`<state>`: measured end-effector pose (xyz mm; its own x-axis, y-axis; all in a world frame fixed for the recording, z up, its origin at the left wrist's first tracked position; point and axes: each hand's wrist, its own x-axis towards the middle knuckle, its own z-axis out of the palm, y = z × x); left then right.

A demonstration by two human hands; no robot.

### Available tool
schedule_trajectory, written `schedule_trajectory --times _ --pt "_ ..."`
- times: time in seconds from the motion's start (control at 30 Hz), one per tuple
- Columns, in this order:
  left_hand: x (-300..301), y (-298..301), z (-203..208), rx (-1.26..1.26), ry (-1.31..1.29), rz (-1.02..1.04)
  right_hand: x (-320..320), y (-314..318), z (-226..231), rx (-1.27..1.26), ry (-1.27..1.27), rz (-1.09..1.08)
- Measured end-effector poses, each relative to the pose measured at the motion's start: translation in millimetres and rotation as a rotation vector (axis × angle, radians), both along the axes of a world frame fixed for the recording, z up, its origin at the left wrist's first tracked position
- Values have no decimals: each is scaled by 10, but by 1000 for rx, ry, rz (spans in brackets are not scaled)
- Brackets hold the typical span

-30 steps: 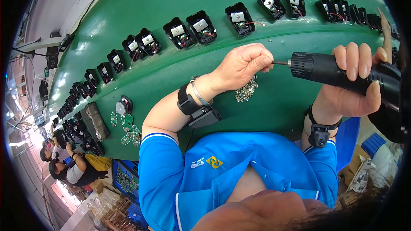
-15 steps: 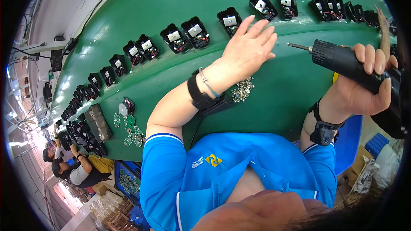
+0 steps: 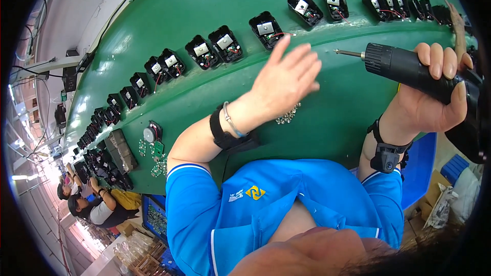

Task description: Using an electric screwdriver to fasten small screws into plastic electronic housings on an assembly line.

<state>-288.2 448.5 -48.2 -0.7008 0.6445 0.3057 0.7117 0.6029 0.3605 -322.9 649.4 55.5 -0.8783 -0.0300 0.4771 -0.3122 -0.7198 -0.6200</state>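
Observation:
In my right hand (image 3: 434,87) is a black electric screwdriver (image 3: 404,66), its bit pointing left over the green table (image 3: 348,102). My left hand (image 3: 286,79) hovers above the table with fingers stretched and holds nothing. Just beyond its fingertips stands an open black housing (image 3: 266,29) with a silver plate and a red wire. A small heap of screws (image 3: 289,115) lies below the left hand, partly covered by it. More housings of this kind, such as the one at the upper right (image 3: 335,2), stand in a curved row along the table.
Left of my arm are green circuit boards (image 3: 159,158), a round speaker-like part (image 3: 150,134) and a grey block (image 3: 120,149). A blue bin (image 3: 420,166) stands below my right forearm. Two co-workers (image 3: 97,207) sit at the far left; another person's hand (image 3: 458,28) reaches in at the upper right.
My left hand has drawn back toward me and slightly left, away from the housing. The screwdriver has shifted slightly left. Head motion has moved the whole view a little.

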Motion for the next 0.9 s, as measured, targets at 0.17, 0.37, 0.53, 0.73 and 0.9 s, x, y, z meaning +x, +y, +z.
schedule_trajectory --times 0.17,0.37,0.53,0.73,0.9 --pt "-549 5 -17 113 167 391 -41 -74 -104 70 52 -140" --pt "-722 111 -177 60 45 499 -250 -359 -240 173 -5 -282" --pt "-740 36 -208 104 60 476 -500 -574 -389 180 34 -324" --pt "-671 -16 -152 193 44 342 -513 -645 -448 184 45 -316" --pt "-662 -27 -164 254 77 308 -513 -658 -495 187 51 -305"
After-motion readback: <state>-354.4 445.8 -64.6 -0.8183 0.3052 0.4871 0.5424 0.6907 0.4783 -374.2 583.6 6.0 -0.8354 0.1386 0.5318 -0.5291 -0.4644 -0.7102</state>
